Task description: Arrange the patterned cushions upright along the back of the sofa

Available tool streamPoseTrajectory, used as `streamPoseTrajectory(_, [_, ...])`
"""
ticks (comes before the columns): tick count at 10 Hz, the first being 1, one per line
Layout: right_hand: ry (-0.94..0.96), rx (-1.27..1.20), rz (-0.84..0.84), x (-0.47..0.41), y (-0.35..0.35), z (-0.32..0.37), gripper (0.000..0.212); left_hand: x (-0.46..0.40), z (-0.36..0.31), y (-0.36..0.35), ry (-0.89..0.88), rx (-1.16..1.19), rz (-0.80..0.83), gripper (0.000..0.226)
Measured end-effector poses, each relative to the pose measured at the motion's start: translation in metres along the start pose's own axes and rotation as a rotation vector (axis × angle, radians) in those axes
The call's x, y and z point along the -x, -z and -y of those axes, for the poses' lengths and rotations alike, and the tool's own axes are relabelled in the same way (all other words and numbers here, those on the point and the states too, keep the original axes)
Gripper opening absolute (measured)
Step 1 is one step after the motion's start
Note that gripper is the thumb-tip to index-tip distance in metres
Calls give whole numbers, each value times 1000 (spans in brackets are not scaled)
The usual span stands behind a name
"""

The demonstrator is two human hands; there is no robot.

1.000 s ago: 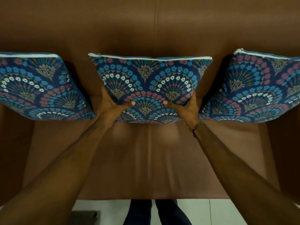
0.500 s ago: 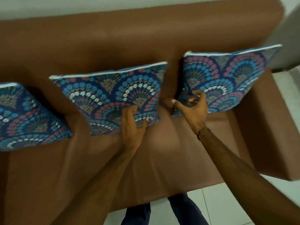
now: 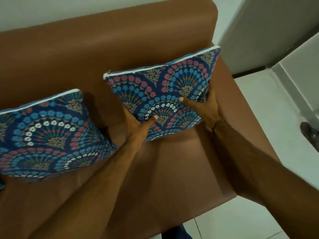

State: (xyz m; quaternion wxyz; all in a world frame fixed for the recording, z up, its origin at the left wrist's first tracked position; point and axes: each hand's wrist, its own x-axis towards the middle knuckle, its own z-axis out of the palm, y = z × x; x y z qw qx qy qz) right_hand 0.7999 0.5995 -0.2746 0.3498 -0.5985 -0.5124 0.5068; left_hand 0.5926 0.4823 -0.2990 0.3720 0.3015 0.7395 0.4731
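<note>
Two blue patterned cushions stand against the back of the brown sofa. The right cushion leans upright near the sofa's right end. My left hand grips its lower left edge, thumb on the front. My right hand grips its right edge, thumb pressed on the front. The other cushion rests at the left, tilted back against the sofa, touched by neither hand. Its left part runs out of view.
The sofa's right armrest sits just right of the held cushion. Beyond it lie white floor tiles, a grey wall panel and a dark shoe at the right edge.
Both hands left the middle cushion and moved right onto the right cushion. The view swung right, so the leftmost cushion is out of frame.
</note>
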Motion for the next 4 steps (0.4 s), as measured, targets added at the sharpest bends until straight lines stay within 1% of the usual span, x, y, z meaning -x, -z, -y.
streamPoseTrajectory(1, [29, -33, -15, -6, 9, -7, 87, 4, -8, -26, 52, 46, 5, 114])
streamPoseTrajectory(2, [6, 35, 16, -5, 21, -7, 101, -1, -20, -26, 39, -15, 16, 110])
streamPoseTrajectory(3, [-43, 122, 24, 1, 20, 6, 116, -2, -34, -9, 27, -81, 14, 113])
streamPoseTrajectory(4, [7, 326, 0, 30, 10, 42, 116, 9, -69, 28, -58, -156, -85, 109])
